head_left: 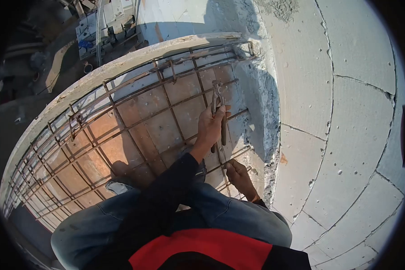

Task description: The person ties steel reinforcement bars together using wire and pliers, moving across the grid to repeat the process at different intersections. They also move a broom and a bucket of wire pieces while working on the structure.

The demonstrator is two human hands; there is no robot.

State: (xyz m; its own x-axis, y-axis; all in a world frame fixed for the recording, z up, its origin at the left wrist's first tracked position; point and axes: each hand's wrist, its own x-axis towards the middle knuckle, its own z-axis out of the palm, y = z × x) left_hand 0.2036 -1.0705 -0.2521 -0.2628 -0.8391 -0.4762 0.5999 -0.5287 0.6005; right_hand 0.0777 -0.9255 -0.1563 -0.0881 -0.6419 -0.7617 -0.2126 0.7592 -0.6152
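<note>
My left hand (210, 127) is wrapped around the handles of a pair of pincers (218, 96), their jaws pointing away from me over the rebar grid (170, 106). Closer to my body, at the right end of the grid, my right hand (240, 179) is closed with its fingers pinched together. From that pinch a thin strand that looks like wire (222, 155) runs up towards the left hand; its end is hidden by the fingers. Both hands are above crossing bars of the rebar.
A curved formwork edge (108, 67) bounds the grid at the far and left side. Brown panels (159, 128) lie under the bars. On the right, rough broken concrete (269, 117) borders a pale block surface (306, 103). My bent knees (94, 220) are close to the bars. Debris lies lower at upper left.
</note>
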